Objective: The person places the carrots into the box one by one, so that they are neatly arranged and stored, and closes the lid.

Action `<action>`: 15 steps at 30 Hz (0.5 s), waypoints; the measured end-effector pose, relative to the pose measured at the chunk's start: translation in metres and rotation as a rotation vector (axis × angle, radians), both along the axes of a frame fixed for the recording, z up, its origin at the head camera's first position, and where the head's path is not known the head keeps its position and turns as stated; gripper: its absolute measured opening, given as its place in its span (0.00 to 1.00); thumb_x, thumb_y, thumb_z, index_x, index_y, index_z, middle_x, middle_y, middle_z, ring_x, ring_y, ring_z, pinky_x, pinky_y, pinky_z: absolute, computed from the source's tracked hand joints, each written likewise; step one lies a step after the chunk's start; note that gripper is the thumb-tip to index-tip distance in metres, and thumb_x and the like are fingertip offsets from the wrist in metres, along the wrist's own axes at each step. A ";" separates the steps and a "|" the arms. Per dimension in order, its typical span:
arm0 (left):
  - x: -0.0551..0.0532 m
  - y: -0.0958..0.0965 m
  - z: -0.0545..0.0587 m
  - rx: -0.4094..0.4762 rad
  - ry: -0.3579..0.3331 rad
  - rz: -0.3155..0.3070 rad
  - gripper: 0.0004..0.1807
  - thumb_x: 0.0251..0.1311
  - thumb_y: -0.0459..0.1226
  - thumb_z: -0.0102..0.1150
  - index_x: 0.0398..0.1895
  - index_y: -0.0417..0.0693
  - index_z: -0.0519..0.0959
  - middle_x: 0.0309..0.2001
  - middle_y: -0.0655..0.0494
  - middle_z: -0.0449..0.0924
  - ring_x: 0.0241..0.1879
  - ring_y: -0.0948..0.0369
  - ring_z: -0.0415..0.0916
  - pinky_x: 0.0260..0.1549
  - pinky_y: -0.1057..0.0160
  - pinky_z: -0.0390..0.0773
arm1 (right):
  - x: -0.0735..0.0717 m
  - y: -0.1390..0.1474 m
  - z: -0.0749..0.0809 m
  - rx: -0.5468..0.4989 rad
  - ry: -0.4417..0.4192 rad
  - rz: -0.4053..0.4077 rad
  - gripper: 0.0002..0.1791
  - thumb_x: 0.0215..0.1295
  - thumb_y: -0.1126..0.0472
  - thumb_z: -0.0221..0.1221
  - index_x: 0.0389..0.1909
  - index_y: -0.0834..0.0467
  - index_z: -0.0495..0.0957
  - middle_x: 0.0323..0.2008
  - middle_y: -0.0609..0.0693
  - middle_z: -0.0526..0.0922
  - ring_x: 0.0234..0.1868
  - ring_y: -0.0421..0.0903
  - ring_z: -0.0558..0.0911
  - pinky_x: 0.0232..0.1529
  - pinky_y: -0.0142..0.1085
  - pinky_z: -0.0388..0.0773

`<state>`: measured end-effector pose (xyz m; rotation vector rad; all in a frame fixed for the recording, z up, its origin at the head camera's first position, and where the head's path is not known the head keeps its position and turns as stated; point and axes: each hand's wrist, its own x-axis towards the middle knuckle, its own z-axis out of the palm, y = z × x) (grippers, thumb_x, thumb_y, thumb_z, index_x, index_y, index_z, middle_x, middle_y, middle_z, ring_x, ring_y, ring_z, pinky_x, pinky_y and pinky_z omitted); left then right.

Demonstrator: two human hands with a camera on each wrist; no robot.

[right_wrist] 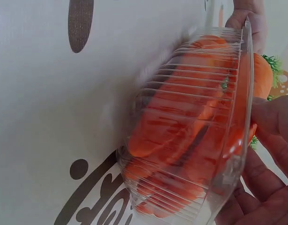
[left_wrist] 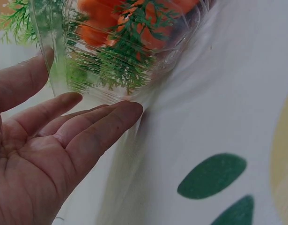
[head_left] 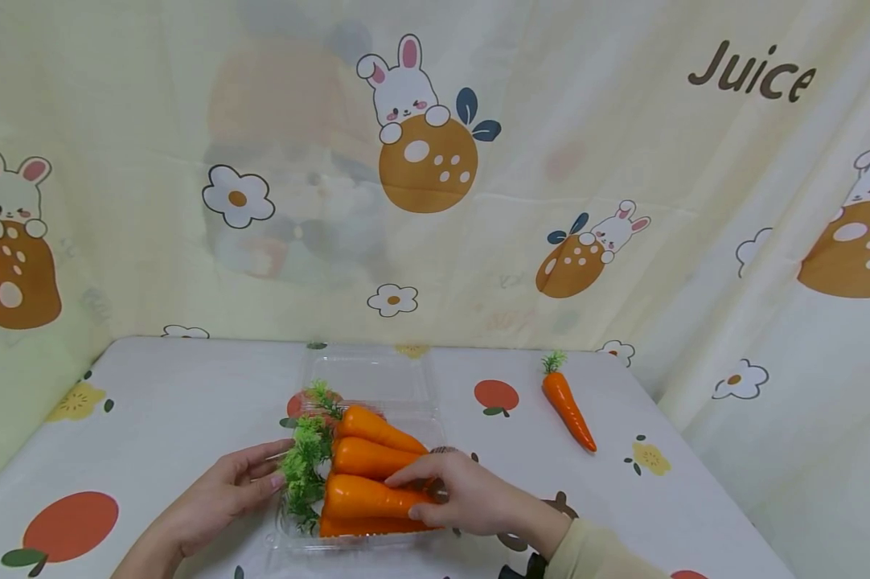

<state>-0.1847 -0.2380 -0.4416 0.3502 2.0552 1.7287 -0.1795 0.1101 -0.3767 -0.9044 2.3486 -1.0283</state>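
Note:
In the head view, a clear plastic clamshell box (head_left: 377, 540) with its lid (head_left: 366, 378) folded back holds several orange toy carrots (head_left: 370, 457). Their green leafy tops (head_left: 305, 462) point left. My left hand (head_left: 221, 494) is at the box's left side; its extended fingers lie against the ribbed plastic wall (left_wrist: 104, 70) in the left wrist view. My right hand (head_left: 471, 492) reaches over the box from the right, thumb and forefinger around the narrow part of a front carrot (head_left: 366, 497). In the right wrist view, the thumb is close to the box's rim (right_wrist: 247, 93).
One more carrot (head_left: 568, 410) with a green top lies on the table to the right of the box. A white cloth (head_left: 182, 402) printed with fruit and flowers covers the table. A printed curtain (head_left: 305, 265) hangs behind and along the sides.

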 end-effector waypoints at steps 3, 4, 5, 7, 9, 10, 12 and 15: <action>0.000 0.000 0.000 0.005 0.011 -0.008 0.39 0.74 0.42 0.58 0.77 0.28 0.55 0.72 0.26 0.64 0.66 0.43 0.75 0.60 0.48 0.81 | 0.000 0.000 -0.001 0.004 -0.017 -0.008 0.17 0.67 0.66 0.65 0.56 0.53 0.84 0.54 0.45 0.86 0.44 0.33 0.75 0.47 0.25 0.79; 0.000 0.000 0.000 0.008 0.015 -0.011 0.39 0.74 0.42 0.58 0.77 0.28 0.55 0.72 0.25 0.64 0.66 0.43 0.75 0.60 0.48 0.81 | 0.000 0.000 -0.002 0.004 -0.023 -0.011 0.17 0.67 0.66 0.65 0.56 0.53 0.84 0.53 0.44 0.86 0.43 0.33 0.75 0.46 0.25 0.78; 0.000 0.000 0.000 0.008 0.009 -0.007 0.39 0.74 0.42 0.58 0.77 0.28 0.55 0.72 0.26 0.63 0.67 0.43 0.75 0.60 0.48 0.81 | -0.001 0.000 -0.002 0.005 -0.030 -0.012 0.17 0.67 0.66 0.65 0.56 0.53 0.84 0.52 0.43 0.85 0.43 0.33 0.75 0.45 0.25 0.78; 0.000 0.000 -0.001 0.008 0.006 -0.006 0.39 0.74 0.42 0.58 0.77 0.28 0.55 0.72 0.26 0.63 0.67 0.43 0.75 0.60 0.48 0.81 | -0.001 0.000 -0.003 0.008 -0.036 -0.012 0.17 0.67 0.66 0.66 0.55 0.53 0.84 0.51 0.42 0.85 0.42 0.33 0.75 0.43 0.25 0.78; 0.000 0.000 -0.001 0.008 0.003 -0.006 0.40 0.73 0.43 0.58 0.77 0.28 0.55 0.72 0.26 0.63 0.67 0.43 0.75 0.60 0.49 0.81 | -0.002 0.000 -0.004 0.008 -0.038 -0.009 0.17 0.66 0.67 0.66 0.55 0.53 0.84 0.51 0.42 0.85 0.42 0.33 0.75 0.43 0.25 0.78; -0.001 0.000 -0.001 0.008 -0.002 -0.003 0.40 0.73 0.43 0.58 0.77 0.28 0.55 0.73 0.26 0.63 0.67 0.43 0.75 0.60 0.49 0.81 | -0.002 0.000 -0.004 0.009 -0.036 -0.006 0.17 0.66 0.67 0.66 0.55 0.53 0.84 0.51 0.42 0.85 0.42 0.33 0.75 0.42 0.25 0.78; 0.000 0.001 -0.001 0.007 -0.005 0.000 0.40 0.73 0.44 0.59 0.77 0.28 0.55 0.73 0.26 0.63 0.67 0.43 0.75 0.60 0.49 0.80 | -0.002 0.000 -0.006 0.010 -0.036 -0.002 0.17 0.66 0.68 0.66 0.55 0.54 0.83 0.50 0.42 0.85 0.42 0.33 0.75 0.42 0.25 0.78; 0.000 0.001 -0.001 0.011 -0.005 -0.001 0.41 0.73 0.44 0.59 0.77 0.28 0.55 0.73 0.26 0.63 0.68 0.41 0.73 0.61 0.48 0.80 | -0.002 0.000 -0.007 0.017 -0.025 0.005 0.18 0.65 0.69 0.65 0.55 0.55 0.83 0.49 0.42 0.85 0.42 0.32 0.76 0.44 0.25 0.79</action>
